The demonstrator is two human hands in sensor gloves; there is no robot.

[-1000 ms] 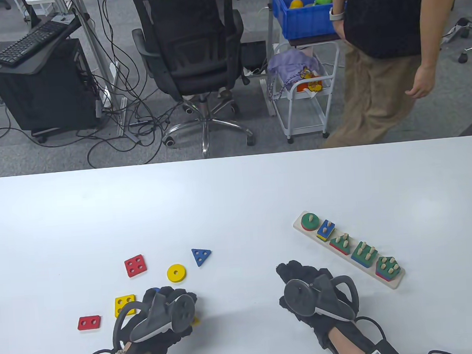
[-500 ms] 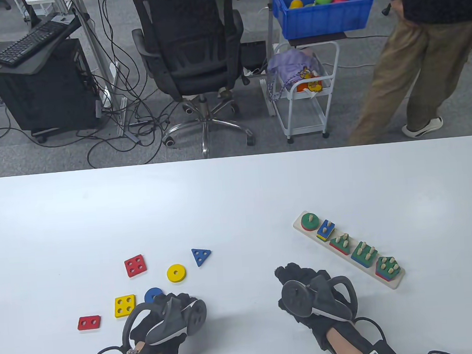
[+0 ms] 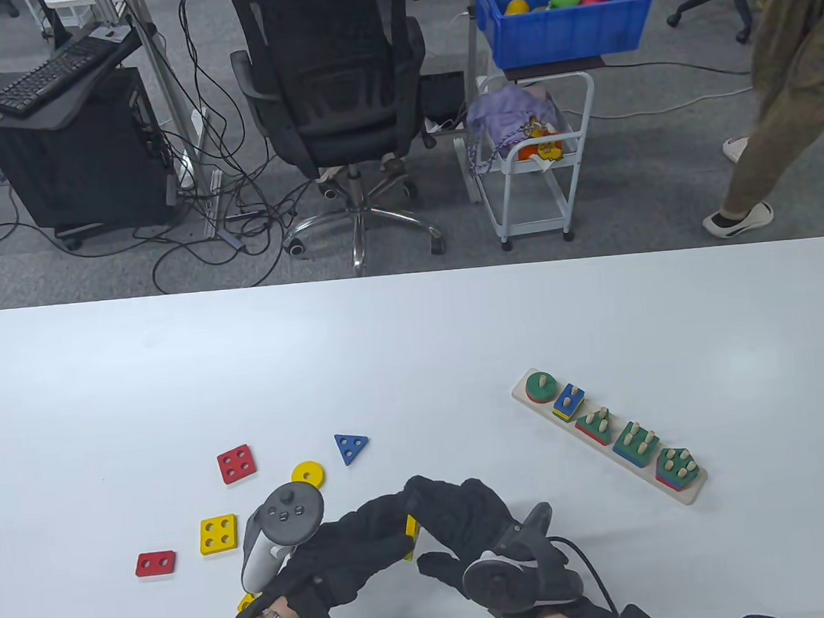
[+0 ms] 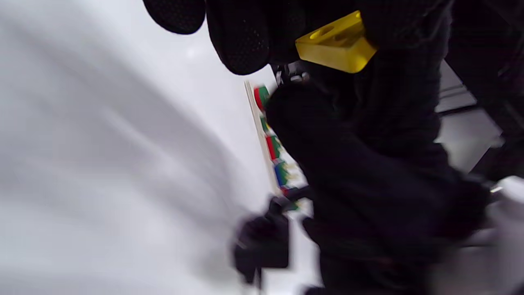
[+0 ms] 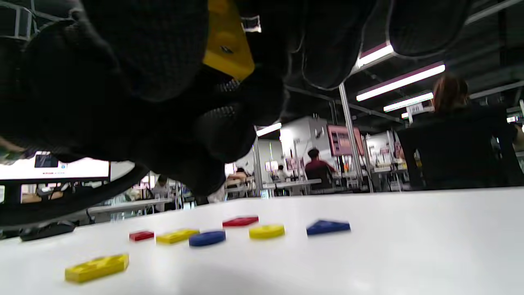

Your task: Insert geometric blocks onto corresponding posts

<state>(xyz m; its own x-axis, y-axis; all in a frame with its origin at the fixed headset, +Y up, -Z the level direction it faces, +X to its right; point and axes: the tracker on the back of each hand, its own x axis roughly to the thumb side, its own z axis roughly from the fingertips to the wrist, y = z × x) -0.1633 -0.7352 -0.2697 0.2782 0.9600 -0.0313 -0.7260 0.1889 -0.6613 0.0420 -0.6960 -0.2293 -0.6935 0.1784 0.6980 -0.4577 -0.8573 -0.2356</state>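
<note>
A yellow block is off the table between my two hands, near the front edge. My left hand grips it from the left. My right hand curls over it from the right, fingers above and thumb below. The block shows in the left wrist view and the right wrist view, pinched among gloved fingers. The wooden peg board lies to the right and bears green, blue and red blocks on its posts.
Loose on the table at the left are a red square, yellow ring, blue triangle, yellow square, red rectangle and a partly hidden yellow piece. A blue ring shows in the right wrist view.
My left hand has lifted the yellow block and swung right and turned over. My right hand moved left to meet it and closed on the block. The person behind the table walked off right.
</note>
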